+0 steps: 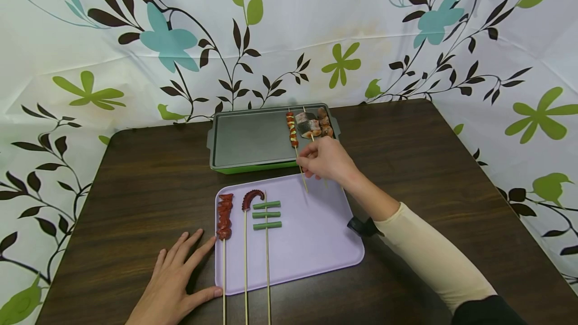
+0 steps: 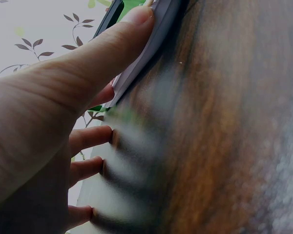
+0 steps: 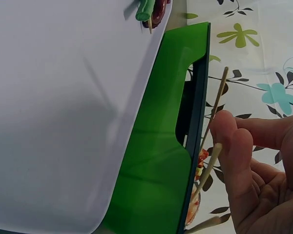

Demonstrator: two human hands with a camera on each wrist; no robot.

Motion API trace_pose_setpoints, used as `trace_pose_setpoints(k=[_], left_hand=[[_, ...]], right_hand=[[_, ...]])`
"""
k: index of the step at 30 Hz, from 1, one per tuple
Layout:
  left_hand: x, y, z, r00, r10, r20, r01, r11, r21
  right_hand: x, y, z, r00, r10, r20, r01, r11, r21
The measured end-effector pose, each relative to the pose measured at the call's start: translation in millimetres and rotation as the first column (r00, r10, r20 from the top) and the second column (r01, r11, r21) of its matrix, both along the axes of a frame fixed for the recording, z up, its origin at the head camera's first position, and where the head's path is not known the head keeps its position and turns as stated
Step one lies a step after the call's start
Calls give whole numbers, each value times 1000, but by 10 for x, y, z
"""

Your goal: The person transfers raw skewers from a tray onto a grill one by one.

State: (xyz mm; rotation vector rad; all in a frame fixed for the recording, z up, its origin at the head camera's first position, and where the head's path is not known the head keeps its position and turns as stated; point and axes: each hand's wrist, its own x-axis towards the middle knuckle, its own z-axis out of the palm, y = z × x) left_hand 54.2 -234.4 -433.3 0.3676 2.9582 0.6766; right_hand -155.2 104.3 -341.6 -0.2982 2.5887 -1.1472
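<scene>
My right hand is at the front edge of the grill pan, its thumb and forefinger pinching the bare stick of a red-and-yellow skewer. That skewer's food lies on the plate. Beside it are a fish skewer and a skewer of brown chunks; their sticks are partly hidden by the hand. My left hand rests with fingers spread on the table, its thumb touching the left rim of the lilac tray. Close by on the tray lies a red meat skewer.
An octopus-tentacle skewer and a green bean skewer also lie on the tray, sticks overhanging its near edge. The pan's green base stands just behind the tray. A patterned curtain hangs behind the dark wooden table.
</scene>
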Motion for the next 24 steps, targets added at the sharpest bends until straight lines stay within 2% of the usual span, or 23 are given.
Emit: trace_pose_setpoints(k=[5, 12, 18, 24], left_hand=[[-1, -3, 0, 1000, -2, -3, 2, 1000, 0], [-10, -2, 6, 1000, 6, 14, -6, 1000, -5], [-6, 0, -1, 1000, 5, 13, -5, 1000, -6], [-9, 1, -5, 1000, 5, 13, -5, 1000, -4]], right_hand=[[56, 24, 33, 999, 18, -29, -18, 1000, 2], [188, 42, 76, 999, 24, -27, -25, 999, -37], [360, 32, 119, 998, 52, -32, -54, 997, -51], [579, 13, 162, 991, 130, -20, -131, 990, -52]])
